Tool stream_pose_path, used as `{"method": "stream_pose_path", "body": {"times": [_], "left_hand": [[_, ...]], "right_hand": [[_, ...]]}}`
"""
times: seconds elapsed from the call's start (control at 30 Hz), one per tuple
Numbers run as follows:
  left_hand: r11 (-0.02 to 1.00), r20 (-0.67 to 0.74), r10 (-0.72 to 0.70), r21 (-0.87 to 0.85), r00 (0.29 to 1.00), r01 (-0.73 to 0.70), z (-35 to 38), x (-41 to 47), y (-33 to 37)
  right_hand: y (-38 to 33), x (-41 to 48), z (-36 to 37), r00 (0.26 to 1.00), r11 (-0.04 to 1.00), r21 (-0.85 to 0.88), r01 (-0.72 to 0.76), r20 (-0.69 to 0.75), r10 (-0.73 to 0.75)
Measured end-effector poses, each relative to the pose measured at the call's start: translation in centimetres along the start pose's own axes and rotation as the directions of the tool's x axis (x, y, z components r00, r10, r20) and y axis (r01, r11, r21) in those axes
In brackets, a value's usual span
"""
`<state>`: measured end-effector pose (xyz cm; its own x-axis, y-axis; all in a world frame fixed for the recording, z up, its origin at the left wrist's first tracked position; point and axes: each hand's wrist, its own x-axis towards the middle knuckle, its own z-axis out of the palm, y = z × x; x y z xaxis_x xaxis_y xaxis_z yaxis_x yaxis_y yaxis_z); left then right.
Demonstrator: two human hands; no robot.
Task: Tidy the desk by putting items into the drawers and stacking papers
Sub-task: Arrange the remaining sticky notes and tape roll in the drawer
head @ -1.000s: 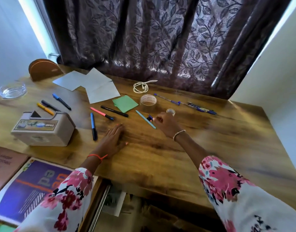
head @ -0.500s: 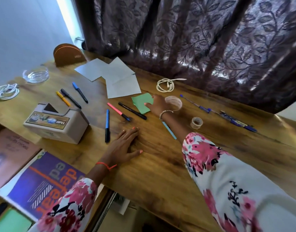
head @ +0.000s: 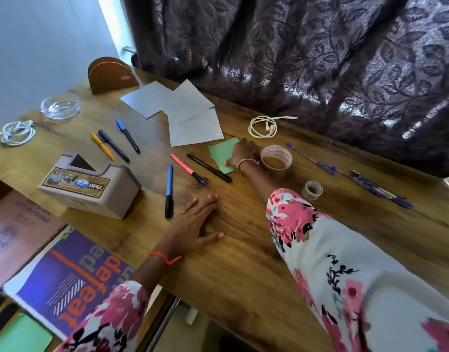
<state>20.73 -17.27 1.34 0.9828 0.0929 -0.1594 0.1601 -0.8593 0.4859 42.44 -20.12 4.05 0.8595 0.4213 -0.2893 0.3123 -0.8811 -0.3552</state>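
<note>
A person leans over a wooden desk (head: 243, 275), both arms in floral sleeves. The right hand (head: 239, 154) reaches to the centre of the frame and lies on a green paper (head: 220, 154), thumb on its near edge and fingers towards its far corner; whether the fingers press it flat or have begun to pinch it cannot be told from this angle. The reach probably aims to collect this sheet for stacking. The left hand (head: 195, 224) rests palm down, fingers straight and spread, at centre frame, holding nothing (most likely a brace for the long lean forward). The white papers (head: 182, 110) lie fanned and overlapping just above and left of the green one, not yet squared into a stack. Loose pens surround the hands: a blue pen (head: 169, 190), a pink pen (head: 186, 168) and a black pen (head: 209, 167), with more at upper left and far right. A large tape roll (head: 276, 157) sits just right of the right hand, a small tape roll (head: 312, 190) below it, and a coiled cable (head: 265, 127) above. A tissue box (head: 91, 185) and a glass dish (head: 60, 106) stand at left. The desk is warm, grained wood, backed by a dark leaf-patterned curtain (head: 294, 59) with daylight at its edge. A purple magazine (head: 66, 280) lies lower left, below the desk's edge.
</note>
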Motion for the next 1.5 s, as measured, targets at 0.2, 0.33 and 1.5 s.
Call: {"method": "stream_pose_path", "body": {"times": [0.2,0.33,1.5], "left_hand": [[1.0,-0.021,0.02,-0.003,1.0,-0.02,-0.4,-0.2,0.5],[1.0,-0.017,0.012,0.007,1.0,-0.011,-0.1,0.0,0.1],[0.878,-0.371,-0.305,-0.467,0.877,0.108,-2.2,-40.8,-16.0]], "right_hand": [[0.3,0.3,-0.8,0.987,0.996,0.082,0.018,-0.158,-0.005],[0.5,-0.3,-1.6,0.959,0.982,0.157,0.106,-0.279,-0.059],[-14.3,-45.2,20.2,0.981,0.237,0.956,-0.171,0.143,0.132]]}}
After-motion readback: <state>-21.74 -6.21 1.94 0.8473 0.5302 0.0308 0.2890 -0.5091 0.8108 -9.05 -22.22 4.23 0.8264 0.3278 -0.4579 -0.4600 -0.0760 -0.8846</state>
